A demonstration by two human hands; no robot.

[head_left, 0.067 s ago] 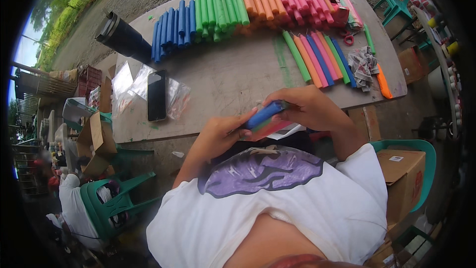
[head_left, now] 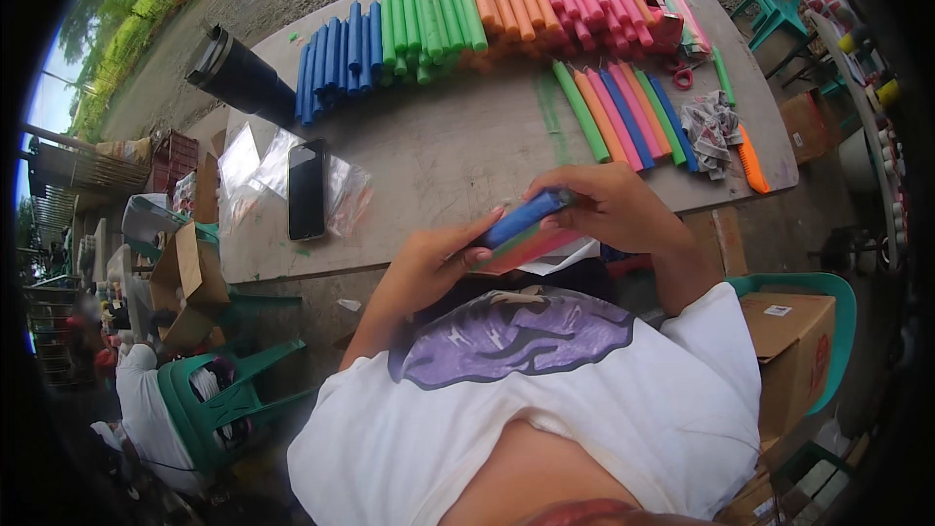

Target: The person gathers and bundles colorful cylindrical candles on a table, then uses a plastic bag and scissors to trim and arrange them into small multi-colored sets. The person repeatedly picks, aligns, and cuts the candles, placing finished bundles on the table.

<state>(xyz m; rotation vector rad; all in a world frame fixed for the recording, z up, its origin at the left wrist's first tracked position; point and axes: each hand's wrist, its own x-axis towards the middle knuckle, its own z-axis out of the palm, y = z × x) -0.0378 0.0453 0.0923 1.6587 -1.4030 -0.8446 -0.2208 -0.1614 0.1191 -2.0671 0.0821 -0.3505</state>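
Note:
A bundle of candles (head_left: pixel 521 221) lies sideways between my hands, just off the table's near edge. Its top candle is blue, with green and pinkish-red ones beneath; whether something wraps them is unclear. My left hand (head_left: pixel 435 259) closes on the left end, thumb and fingers against the blue candle. Around the right end, the fingers of my right hand (head_left: pixel 616 205) are bent and partly hide it. Beyond my right hand lies a flat row of green, orange, pink and blue candles (head_left: pixel 617 115). White sheet material (head_left: pixel 570 255) shows below the bundle.
Stacked blue, green, orange and pink candles (head_left: pixel 424 24) line the table's far side. A dark tumbler (head_left: pixel 243 76), phone (head_left: pixel 306 189) and clear plastic bags (head_left: pixel 349 197) sit left. Crumpled newspaper (head_left: pixel 711 131), an orange cutter (head_left: pixel 751 161), red scissors (head_left: pixel 684 76) and a tape dispenser (head_left: pixel 665 31) are right.
The bundle has tipped slightly, its right end rising with my right hand. Both hands keep their hold.

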